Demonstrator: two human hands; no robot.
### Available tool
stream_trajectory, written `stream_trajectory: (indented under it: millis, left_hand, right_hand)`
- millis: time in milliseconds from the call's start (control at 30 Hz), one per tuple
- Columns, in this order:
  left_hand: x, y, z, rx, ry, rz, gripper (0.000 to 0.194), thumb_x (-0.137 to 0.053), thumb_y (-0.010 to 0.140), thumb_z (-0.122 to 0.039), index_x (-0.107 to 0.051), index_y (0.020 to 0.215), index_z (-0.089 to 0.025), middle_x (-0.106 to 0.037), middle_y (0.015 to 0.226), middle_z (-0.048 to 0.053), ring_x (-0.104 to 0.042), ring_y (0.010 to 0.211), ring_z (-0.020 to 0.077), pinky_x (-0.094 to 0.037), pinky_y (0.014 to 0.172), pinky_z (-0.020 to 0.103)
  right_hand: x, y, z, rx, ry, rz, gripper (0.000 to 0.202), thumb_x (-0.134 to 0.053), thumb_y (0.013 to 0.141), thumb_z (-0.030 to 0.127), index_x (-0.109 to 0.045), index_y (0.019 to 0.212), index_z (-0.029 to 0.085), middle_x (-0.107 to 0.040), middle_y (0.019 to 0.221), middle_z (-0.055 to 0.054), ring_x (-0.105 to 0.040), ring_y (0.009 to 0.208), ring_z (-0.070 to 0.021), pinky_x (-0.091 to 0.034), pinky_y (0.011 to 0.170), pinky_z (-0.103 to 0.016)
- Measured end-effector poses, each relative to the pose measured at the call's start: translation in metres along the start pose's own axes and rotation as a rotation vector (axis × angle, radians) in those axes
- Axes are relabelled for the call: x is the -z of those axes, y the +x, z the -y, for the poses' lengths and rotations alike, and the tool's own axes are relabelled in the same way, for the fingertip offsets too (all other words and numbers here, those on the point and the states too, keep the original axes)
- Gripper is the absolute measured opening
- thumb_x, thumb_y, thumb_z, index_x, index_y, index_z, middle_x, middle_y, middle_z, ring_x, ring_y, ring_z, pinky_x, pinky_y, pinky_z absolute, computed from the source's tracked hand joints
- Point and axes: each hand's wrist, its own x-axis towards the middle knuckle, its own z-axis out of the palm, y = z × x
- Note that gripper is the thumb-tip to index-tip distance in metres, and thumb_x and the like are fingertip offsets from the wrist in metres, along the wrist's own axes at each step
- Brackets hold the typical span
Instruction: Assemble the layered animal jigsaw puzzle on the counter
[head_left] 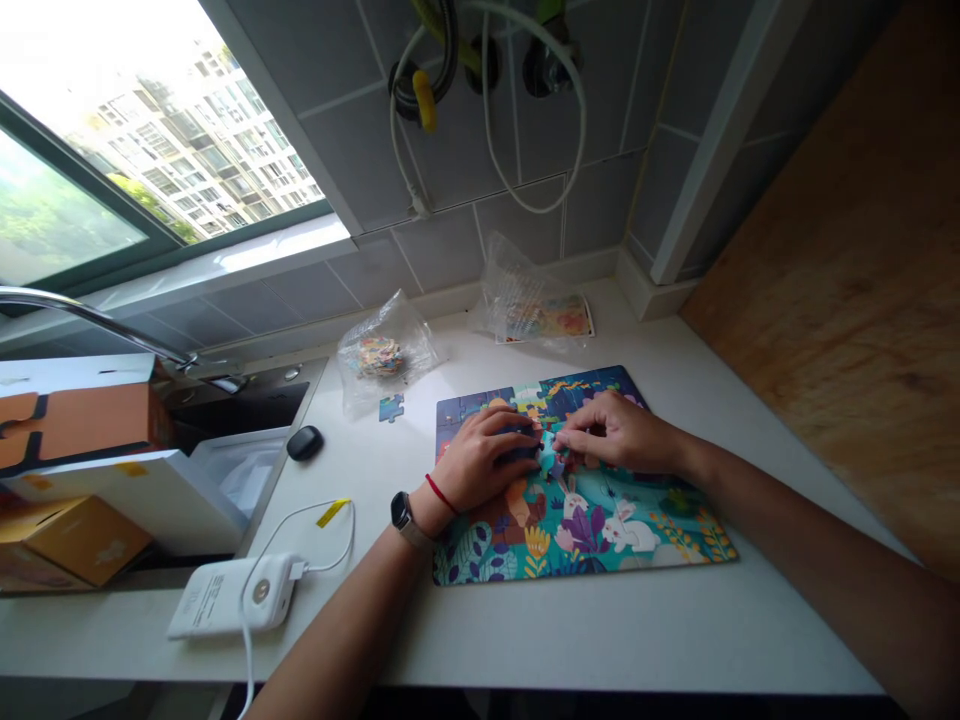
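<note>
Forearms foremost; jigsaw puzzle beneath left hand — fingers spread, palm down — and right hand, fingertips curled at turquoise puzzle piece between hands; right grip cannot be confirmed.

Room on counter before puzzle; plastic bags obstruct behind.
</note>
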Motion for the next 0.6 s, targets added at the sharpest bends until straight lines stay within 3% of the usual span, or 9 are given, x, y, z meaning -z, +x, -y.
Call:
stream_trajectory:
  millis: [133,200,300,433,600]
  left_hand:
    - [-0.004,0.002,-0.007,0.000,0.018,-0.001,0.018,-0.071,0.102,-0.035,-0.079,0.116,-0.026,-0.074,0.132,0.008,-0.066,0.126,0.0276,-0.055,0.112,0.051]
    - [-0.004,0.002,-0.008,-0.001,0.016,-0.010,0.019,-0.070,0.103,-0.035,-0.079,0.116,-0.025,-0.075,0.130,0.009,-0.066,0.126,0.0277,-0.055,0.111,0.050]
    - [-0.003,0.003,-0.009,0.000,0.007,-0.015,0.018,-0.069,0.103,-0.034,-0.078,0.116,-0.025,-0.075,0.129,0.009,-0.066,0.125,0.0274,-0.056,0.110,0.050]
    - [-0.002,0.003,-0.010,-0.015,-0.014,-0.013,0.020,-0.072,0.102,-0.037,-0.078,0.116,-0.025,-0.075,0.129,0.009,-0.065,0.126,0.0278,-0.055,0.111,0.050]
    - [-0.002,0.002,-0.011,-0.044,-0.051,0.031,0.019,-0.077,0.098,-0.041,-0.078,0.106,-0.024,-0.075,0.130,0.009,-0.064,0.130,0.0285,-0.054,0.113,0.049]
  right_hand:
    - [0.006,-0.004,0.002,-0.044,-0.015,0.136,0.046,-0.065,0.094,0.056,-0.082,0.073,0.019,-0.075,0.062,-0.003,-0.060,0.054,-0.0169,-0.040,0.053,-0.028]
    - [0.009,-0.006,0.004,-0.030,-0.049,0.168,0.048,-0.064,0.095,0.056,-0.077,0.066,0.020,-0.067,0.052,-0.001,-0.054,0.050,-0.0152,-0.037,0.052,-0.028]
    - [0.011,-0.007,0.006,-0.005,-0.074,0.085,0.054,-0.064,0.094,0.059,-0.069,0.057,0.020,-0.053,0.046,0.002,-0.043,0.047,-0.0127,-0.029,0.049,-0.029]
    - [0.012,-0.006,0.003,-0.033,-0.098,-0.050,0.042,-0.065,0.093,0.057,-0.081,0.081,0.020,-0.065,0.061,0.000,-0.051,0.054,-0.0149,-0.035,0.053,-0.029]
    - [0.015,-0.006,-0.003,-0.043,-0.293,0.139,0.031,-0.082,0.080,0.042,-0.083,0.106,0.024,-0.071,0.070,0.000,-0.063,0.065,-0.0194,-0.042,0.063,-0.030]
